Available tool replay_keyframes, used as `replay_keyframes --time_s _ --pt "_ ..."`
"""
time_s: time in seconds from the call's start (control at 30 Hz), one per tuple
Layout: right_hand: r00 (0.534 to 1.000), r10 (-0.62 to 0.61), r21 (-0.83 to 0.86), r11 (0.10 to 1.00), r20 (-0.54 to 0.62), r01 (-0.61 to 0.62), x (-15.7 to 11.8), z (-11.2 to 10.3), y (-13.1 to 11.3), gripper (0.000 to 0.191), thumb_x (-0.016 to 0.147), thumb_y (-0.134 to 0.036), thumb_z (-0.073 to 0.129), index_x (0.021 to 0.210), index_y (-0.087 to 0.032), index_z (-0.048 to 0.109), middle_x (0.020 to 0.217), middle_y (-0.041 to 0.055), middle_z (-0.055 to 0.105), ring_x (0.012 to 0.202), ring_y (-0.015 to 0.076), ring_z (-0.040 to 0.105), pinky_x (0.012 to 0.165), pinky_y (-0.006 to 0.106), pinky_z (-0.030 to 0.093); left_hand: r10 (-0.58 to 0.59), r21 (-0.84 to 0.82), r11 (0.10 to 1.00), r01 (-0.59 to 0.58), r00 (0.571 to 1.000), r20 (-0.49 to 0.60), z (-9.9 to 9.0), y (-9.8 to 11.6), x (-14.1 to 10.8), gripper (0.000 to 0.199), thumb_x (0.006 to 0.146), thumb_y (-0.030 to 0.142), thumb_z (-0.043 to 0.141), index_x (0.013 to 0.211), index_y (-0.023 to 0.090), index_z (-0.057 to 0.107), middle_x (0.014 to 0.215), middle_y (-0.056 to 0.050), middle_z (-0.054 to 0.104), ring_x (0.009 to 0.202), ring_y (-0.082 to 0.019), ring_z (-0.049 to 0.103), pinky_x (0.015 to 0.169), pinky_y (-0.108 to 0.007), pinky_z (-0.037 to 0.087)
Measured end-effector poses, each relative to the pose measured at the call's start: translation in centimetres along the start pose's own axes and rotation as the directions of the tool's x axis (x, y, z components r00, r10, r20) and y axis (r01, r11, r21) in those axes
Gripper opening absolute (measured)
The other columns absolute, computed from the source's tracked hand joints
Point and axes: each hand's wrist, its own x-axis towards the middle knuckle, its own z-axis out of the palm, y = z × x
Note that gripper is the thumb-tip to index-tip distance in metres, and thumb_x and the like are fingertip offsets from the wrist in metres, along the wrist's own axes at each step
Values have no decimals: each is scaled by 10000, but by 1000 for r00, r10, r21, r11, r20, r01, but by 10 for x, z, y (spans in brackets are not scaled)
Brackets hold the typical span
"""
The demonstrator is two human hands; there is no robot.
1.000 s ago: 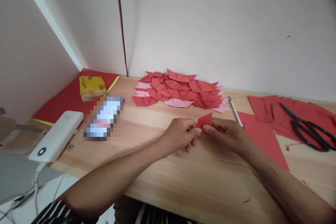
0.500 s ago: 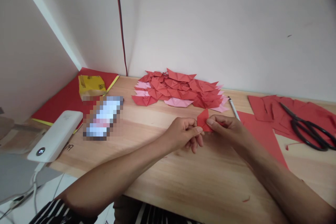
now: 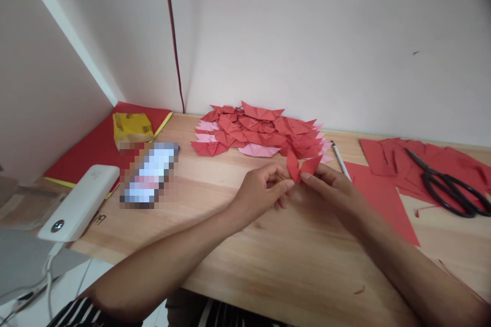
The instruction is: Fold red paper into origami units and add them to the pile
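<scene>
A small folded red paper [image 3: 294, 167] shows two pointed flaps that spread apart in a V. My left hand [image 3: 264, 186] pinches its lower left part between thumb and fingers. On its right side, my right hand [image 3: 326, 181] grips the other flap, thumb in front and fingers behind. Both hands are held over the wooden table, just in front of a pile of folded red and pink paper pieces [image 3: 261, 127]. The fingers hide the bottom of the folded paper.
Black-handled scissors [image 3: 447, 194] lie on red paper sheets [image 3: 383, 158] at the right, near a white pen [image 3: 341, 161]. At the left are a phone [image 3: 151, 173], a white power bank [image 3: 80, 202] with a cable, and a yellow packet [image 3: 132, 129].
The red paper has gone from one compact shape to two points spread apart. Both hands have turned slightly with it, and the view has shifted a little.
</scene>
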Motion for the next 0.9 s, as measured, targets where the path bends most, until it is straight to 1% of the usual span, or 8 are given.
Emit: replay_keyframes --time_s 0.07,0.17,0.27,0.37,0.53,0.7,0.8,0.9 --pt "999 12 29 999 34 -13 0 -3 -3 273 814 -456 585 863 -189 608 809 40 630 768 180 577 702 313 466 162 157 977 -143 980 -116 -5 6 1 269 795 185 575 1063 195 552 967 -40 652 747 -110 621 619 -209 493" --pt "992 5 67 998 126 -14 -2 -6 -7 244 826 -435 581 815 -192 595 754 20 594 711 155 547 668 286 444 339 338 890 -306 940 -42 -12 14 4 471 769 131 600 1214 265 525 1316 -54 504 1133 -180 517 855 -286 483" --pt "980 1 80 997 200 -17 -3 -4 -11 234 846 -421 562 801 -193 588 755 18 591 706 147 540 685 282 436 392 438 820 -369 919 42 -17 15 7 275 773 153 630 1037 227 630 1344 -59 487 1257 -211 424 1025 -359 374" --pt "981 -12 12 1000 193 10 -3 -2 -15 229 854 -407 546 794 -191 592 739 19 582 706 149 541 683 282 434 398 465 800 -378 915 59 -18 12 9 79 788 167 628 849 209 655 1220 -48 593 1207 -206 477 1046 -371 344" --pt "983 -68 -69 994 168 81 0 0 -13 208 837 -383 535 766 -190 563 697 11 563 660 148 535 625 282 435 297 401 872 -279 955 20 -14 14 4 56 775 145 619 796 195 634 907 -8 681 919 -165 607 855 -287 457" --pt "976 -125 -134 980 179 150 2 1 -4 142 859 -334 504 824 -202 543 714 4 571 650 146 541 600 277 428 257 296 923 -248 966 7 -11 17 1 161 767 124 619 899 207 655 929 16 686 906 -135 621 839 -240 458" --pt "973 -135 -156 974 185 165 1 2 -4 130 858 -317 503 820 -202 547 712 5 573 654 147 549 604 276 432 285 289 915 -284 958 37 -11 17 2 110 776 130 620 809 204 694 890 18 703 892 -131 621 850 -228 442" --pt "973 -145 -169 970 179 175 1 3 -6 137 857 -320 498 815 -201 550 707 6 567 649 146 548 595 273 429 238 258 937 -234 971 16 -12 16 4 90 762 144 636 781 200 705 860 18 706 851 -129 625 817 -220 445"
